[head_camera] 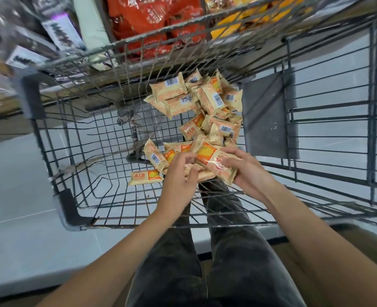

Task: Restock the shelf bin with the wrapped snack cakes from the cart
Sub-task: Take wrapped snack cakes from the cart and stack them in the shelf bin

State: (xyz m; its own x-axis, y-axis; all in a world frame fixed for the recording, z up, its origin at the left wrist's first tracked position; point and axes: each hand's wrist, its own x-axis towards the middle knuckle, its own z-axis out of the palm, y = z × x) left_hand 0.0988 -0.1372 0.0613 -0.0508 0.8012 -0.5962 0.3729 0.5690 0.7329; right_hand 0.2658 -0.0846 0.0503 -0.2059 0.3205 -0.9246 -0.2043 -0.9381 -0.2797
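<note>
view from a head camera, looking down into a wire shopping cart [56, 149]. at about 7 o'clock of the basket floor, a single wrapped snack cake [145, 177] lies flat and apart from the rest. the left hand [178, 176] reaches in just right of it, fingers loosely curled over loose packets near the centre; whether it grips one cannot be told. the right hand [245, 168], at about 5 o'clock, holds a small bundle of cakes [214, 160], thumb on top and fingers curled beneath. the main pile of snack cakes [196, 100] runs from the hands up toward 1 o'clock, against the far wall.

the packets look light, with crinkly plastic film that is likely slippery, and the cake inside is probably soft and easily crushed. a broad, gentle hold across the flat sides, several at once, should suit better than pinching the sealed ends.

the wire mesh floor has gaps that could snag corners. beyond the cart at 12 o'clock sit red bags [152, 16] and yellow bags [234, 23] on shelving. at 3 o'clock a dark panel [269, 116] lines the cart. pale floor tiles [12, 196] surround it. the shelf bin to restock is not identifiable.
</note>
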